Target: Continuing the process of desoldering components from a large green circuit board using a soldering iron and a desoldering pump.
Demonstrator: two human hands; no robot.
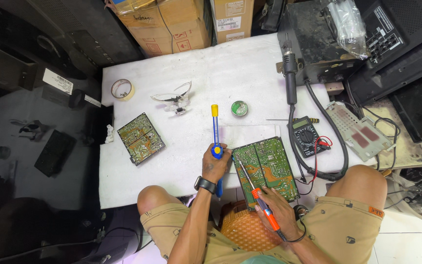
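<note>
head view is showing a white padded tabletop [196, 63] with a person sitting at its near edge. going from the left, a roll of tape [122, 89] is lying at the far left corner, and a small green circuit board [140, 138] is resting nearer, well apart from the hands. a pair of clear magnifier glasses [174, 100] is sitting to the right of the tape. the left hand [216, 164], wearing a dark wristwatch [205, 184], is closing its grip around a blue desoldering pump [215, 137] with a yellow top, holding it so it points to the far side, just beside the left edge of a large green circuit board [265, 168]. a round green tin [239, 108] is lying farther off. the right hand [277, 210] is wrapping its grip around the orange handle of a soldering iron [254, 188], whose tip is touching the large board near its left edge. to the right, a multimeter [305, 136] with red and black leads is lying just beside the board, and a black hot air handle [290, 73] is standing at the far right.
</note>
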